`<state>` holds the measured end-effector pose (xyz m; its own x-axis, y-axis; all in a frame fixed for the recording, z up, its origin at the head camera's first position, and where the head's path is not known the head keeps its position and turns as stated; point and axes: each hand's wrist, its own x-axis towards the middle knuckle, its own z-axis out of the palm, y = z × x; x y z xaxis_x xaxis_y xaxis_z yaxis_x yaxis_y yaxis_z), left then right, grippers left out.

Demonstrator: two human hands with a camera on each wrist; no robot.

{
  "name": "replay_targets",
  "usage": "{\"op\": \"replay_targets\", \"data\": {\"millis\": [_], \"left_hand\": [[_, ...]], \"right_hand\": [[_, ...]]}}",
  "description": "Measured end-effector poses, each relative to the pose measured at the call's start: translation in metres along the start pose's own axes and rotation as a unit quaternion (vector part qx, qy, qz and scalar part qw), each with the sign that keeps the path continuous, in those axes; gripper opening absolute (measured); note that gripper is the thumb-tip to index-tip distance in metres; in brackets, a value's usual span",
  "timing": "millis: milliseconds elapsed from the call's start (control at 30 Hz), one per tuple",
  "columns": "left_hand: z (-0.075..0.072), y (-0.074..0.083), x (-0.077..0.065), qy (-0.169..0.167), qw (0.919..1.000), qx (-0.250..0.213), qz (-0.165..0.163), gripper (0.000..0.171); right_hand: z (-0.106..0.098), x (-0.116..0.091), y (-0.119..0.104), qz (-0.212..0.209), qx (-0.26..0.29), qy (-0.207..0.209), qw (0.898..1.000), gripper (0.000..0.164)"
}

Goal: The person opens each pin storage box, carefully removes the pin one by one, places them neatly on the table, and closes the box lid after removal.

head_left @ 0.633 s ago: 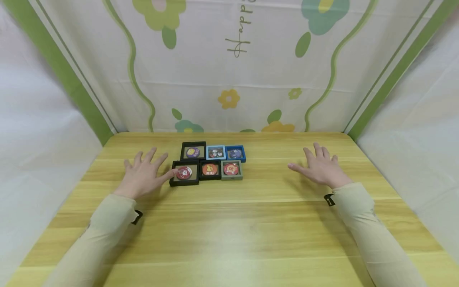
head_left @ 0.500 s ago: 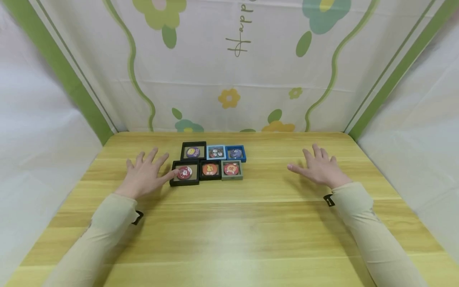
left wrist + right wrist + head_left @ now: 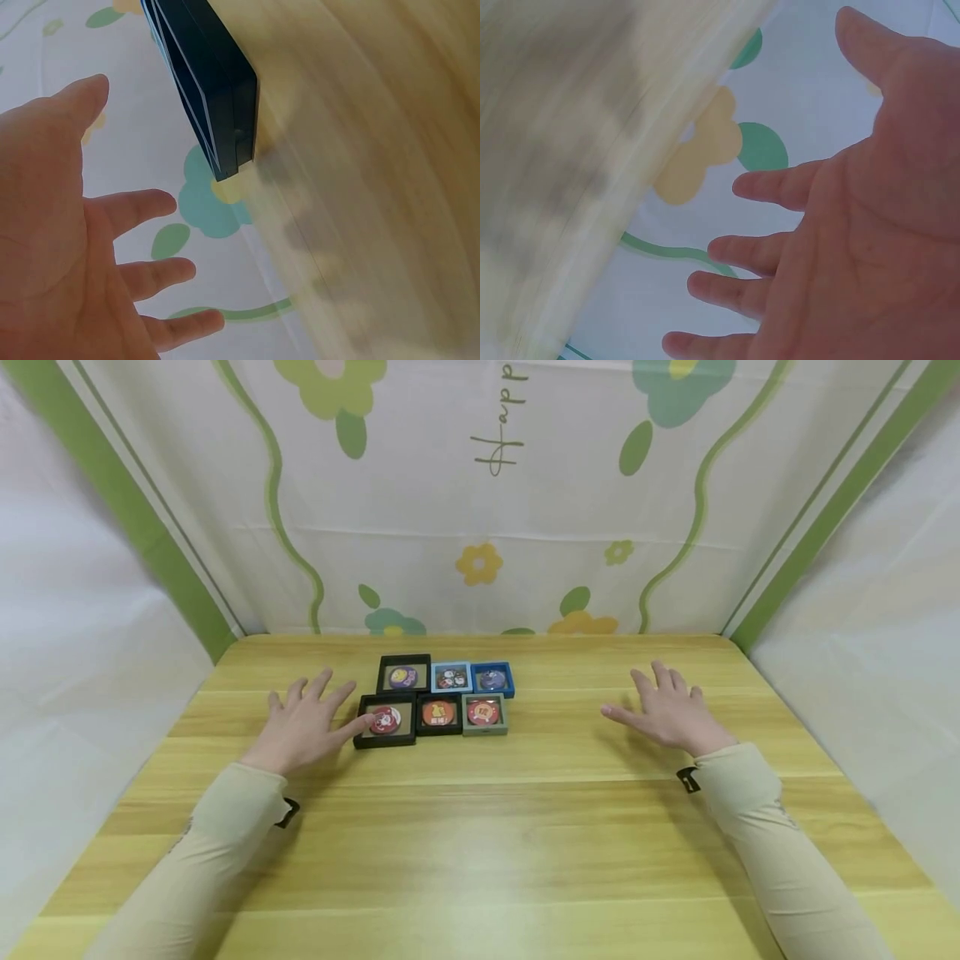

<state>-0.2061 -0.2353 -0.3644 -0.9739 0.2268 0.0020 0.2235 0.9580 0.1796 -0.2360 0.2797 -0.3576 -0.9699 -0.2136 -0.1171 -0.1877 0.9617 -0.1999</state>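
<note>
My left hand (image 3: 300, 731) hovers over the table with its fingers spread and holds nothing. In the head view its thumb tip overlaps the front-left black display frame (image 3: 408, 741), which bears a dark red round badge (image 3: 386, 720); the left wrist view shows a gap between thumb and black frame (image 3: 225, 90). Beside it sit a smaller black frame with an orange badge (image 3: 438, 713) and a grey-green frame (image 3: 485, 732) with a red badge. Behind are a black frame (image 3: 384, 672) with a purple badge, a light blue frame (image 3: 451, 665) and a blue frame (image 3: 511, 680). Fingers apart, my right hand (image 3: 671, 714) hovers bare over the table's right side.
The frames lie flat in two close rows on the wooden table (image 3: 487, 843), left of its middle toward the back. A white cloth (image 3: 555, 518) with printed flowers hangs behind the table's back edge. Pale cloth walls (image 3: 82, 652) flank both sides.
</note>
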Motion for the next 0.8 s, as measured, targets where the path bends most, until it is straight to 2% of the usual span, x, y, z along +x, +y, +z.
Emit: {"op": "replay_targets", "data": {"millis": [300,567,800], "left_hand": [[0.002,0.001,0.004,0.006,1.0000,0.001,0.004,0.081],[0.008,0.005,0.013,-0.001,0.9984,-0.016,0.053,0.075],[0.018,0.006,0.019,-0.012,0.9961,-0.047,0.074,0.088]], "right_hand": [[-0.002,-0.001,-0.007,-0.002,-0.007,0.001,1.000,0.108],[0.001,0.001,-0.016,-0.014,-0.014,0.013,1.000,0.108],[0.003,0.001,-0.022,-0.031,-0.025,0.041,0.998,0.101]]}}
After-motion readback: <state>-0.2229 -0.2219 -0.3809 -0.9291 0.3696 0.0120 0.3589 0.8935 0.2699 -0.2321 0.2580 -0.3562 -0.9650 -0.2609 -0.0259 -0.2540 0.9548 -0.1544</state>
